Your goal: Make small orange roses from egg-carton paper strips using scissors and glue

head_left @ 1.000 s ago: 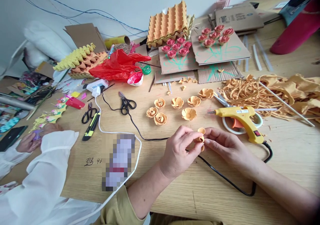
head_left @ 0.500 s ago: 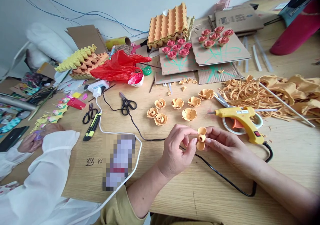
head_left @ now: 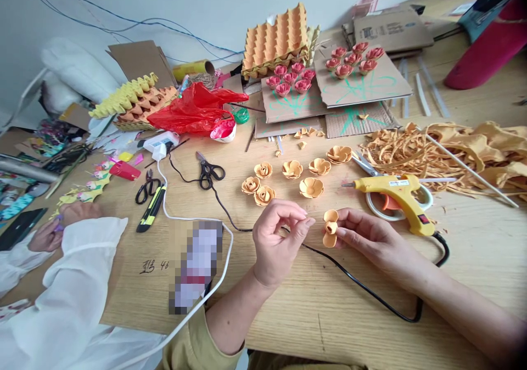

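My right hand (head_left: 370, 238) pinches a small orange paper-pulp flower (head_left: 330, 228) between thumb and fingers. Its petals stand above and below a rolled centre with a dark hole. To its left, my left hand (head_left: 280, 238) is apart from the flower, thumb and fingertips drawn close in a pinch. Whether something thin is between those fingertips I cannot make out. Beyond my hands lie several finished orange flowers, among them a five-petalled one (head_left: 312, 188) and a rolled-centre one (head_left: 264, 195). A yellow hot glue gun (head_left: 389, 186) rests on its side behind my right hand.
Black scissors (head_left: 211, 172), a utility knife (head_left: 151, 209) and a blurred-out phone (head_left: 197, 265) lie left, with cables crossing the table. Orange scraps (head_left: 395, 153) pile up right. Red flowers (head_left: 353, 59) stand on cardboard. A co-worker's white sleeve (head_left: 86, 265) is at far left.
My left hand has let go of the flower and moved away to the left. The flower stays in my right hand, almost unmoved.
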Available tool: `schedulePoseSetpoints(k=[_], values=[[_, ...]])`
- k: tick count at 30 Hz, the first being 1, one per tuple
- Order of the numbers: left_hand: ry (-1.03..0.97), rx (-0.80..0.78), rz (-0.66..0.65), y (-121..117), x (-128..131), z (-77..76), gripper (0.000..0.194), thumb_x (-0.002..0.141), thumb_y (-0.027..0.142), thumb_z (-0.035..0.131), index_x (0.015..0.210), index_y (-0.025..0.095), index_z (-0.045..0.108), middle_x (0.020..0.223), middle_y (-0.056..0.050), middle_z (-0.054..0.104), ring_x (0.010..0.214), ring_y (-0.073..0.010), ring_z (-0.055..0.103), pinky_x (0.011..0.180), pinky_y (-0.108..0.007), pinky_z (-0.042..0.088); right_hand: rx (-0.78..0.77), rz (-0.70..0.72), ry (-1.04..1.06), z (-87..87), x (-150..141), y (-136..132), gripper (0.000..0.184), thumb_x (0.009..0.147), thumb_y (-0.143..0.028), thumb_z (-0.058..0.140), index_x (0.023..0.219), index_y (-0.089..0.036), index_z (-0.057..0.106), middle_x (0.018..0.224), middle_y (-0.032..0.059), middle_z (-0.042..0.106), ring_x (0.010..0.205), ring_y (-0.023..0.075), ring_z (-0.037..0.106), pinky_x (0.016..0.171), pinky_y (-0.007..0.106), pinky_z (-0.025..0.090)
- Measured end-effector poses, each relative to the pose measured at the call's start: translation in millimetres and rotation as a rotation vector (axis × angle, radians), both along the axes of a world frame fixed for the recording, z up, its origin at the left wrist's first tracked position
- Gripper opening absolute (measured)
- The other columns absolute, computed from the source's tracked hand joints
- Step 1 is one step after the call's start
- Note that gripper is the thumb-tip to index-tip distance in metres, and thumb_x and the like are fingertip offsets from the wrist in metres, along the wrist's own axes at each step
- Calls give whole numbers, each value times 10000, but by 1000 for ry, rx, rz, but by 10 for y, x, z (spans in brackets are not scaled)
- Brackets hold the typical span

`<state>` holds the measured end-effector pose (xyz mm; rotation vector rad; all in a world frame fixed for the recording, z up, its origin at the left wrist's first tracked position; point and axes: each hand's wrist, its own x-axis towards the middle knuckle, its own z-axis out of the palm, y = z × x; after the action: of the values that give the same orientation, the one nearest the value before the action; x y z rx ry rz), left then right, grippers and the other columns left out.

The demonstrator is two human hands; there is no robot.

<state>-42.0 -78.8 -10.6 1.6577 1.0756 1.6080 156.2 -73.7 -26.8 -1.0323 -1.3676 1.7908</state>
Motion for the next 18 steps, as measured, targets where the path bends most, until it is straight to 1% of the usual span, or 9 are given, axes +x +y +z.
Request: schedulePoseSetpoints(k=[6,9,12,15,18], values=[[-30,-55,21,62,-44,-16,92,809,116,769,819,170,696,825,-26,701,779,-116,656,702,-208,518,-9,20,20,-18,18,-11,261,931,-477,625,957,-218,611,889,21,702,814,137,608,773,265,470],[-55,-108,44,74,-33,-26,64,825,166,765,805,169,704,826,-36,710,779,-123,660,710,-220,526,-16,30,33,-15,18,-12,251,937,-465,623,962,-216,612,887,19,700,808,131,601,771,260,462],[-108,-187,96,91,-34,-41,97,831,231,768,795,165,706,813,-43,715,771,-132,662,720,-238,533,-30,26,54,-8,18,-8,252,931,-463,632,959,-214,611,881,18,693,797,128,590,761,259,457],[-178,-266,149,120,-65,-60,144,823,295,778,807,167,713,805,-39,722,708,-119,640,662,-229,512,-45,12,57,-4,20,-1,276,915,-482,647,938,-209,615,847,12,669,775,125,573,746,259,453],[-237,-305,194,155,-105,-73,186,823,348,776,850,170,731,828,-38,736,589,-76,559,552,-198,448,-50,-3,46,6,17,7,293,904,-495,655,929,-206,615,832,10,653,761,125,563,737,263,451]])
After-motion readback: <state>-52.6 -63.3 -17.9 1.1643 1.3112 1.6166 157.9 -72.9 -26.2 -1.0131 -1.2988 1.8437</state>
